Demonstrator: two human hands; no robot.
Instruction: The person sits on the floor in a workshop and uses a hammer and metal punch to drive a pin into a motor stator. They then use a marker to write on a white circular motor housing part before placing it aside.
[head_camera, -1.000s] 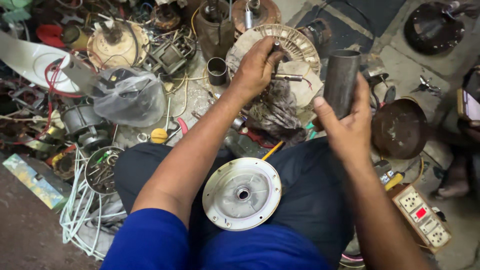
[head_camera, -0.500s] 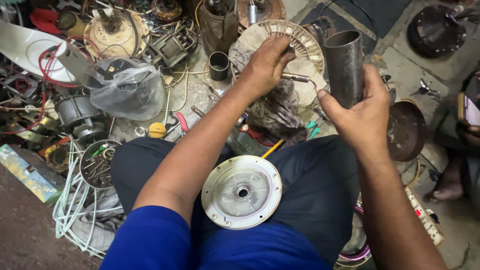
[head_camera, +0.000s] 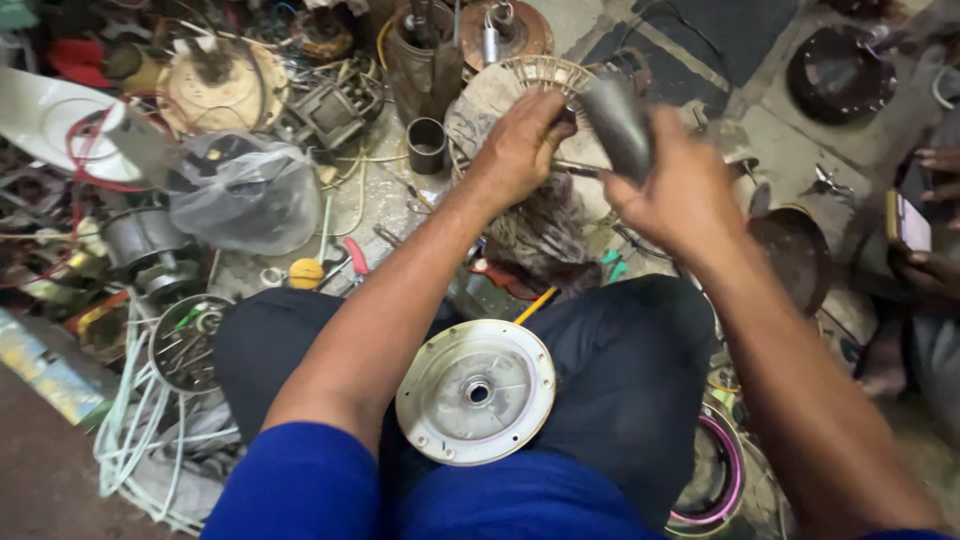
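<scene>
Left hand (head_camera: 520, 145): lay palm-down at 12 o'clock on the round ribbed motor part (head_camera: 520, 85), fingers curled over its near rim; whether they pinched anything could not be told.

Right hand (head_camera: 680, 190): at 1 o'clock, just beside the left, clamped around a dark metal tube (head_camera: 617, 125). Tube blurred, tilted, its upper end above the motor part's right edge.

Disc (head_camera: 476, 391): pale round cover plate with a centre hole, resting on the person's lap at 6 o'clock, touched by neither hand.

Rag (head_camera: 540, 235): greyish bundle under the left wrist, between motor part and lap.

Short black pipe (head_camera: 427, 146): upright at 11 o'clock, near the left hand.

Plastic bag (head_camera: 245, 205): grey, crumpled, at 10 o'clock, well apart from both hands.

Yellow knob (head_camera: 306, 273): at 9 o'clock, just below the bag.

Rusty pan (head_camera: 795, 255): at 3 o'clock, beside the right forearm.

Another person's hand with a phone (head_camera: 908, 222): far 3 o'clock edge.
</scene>
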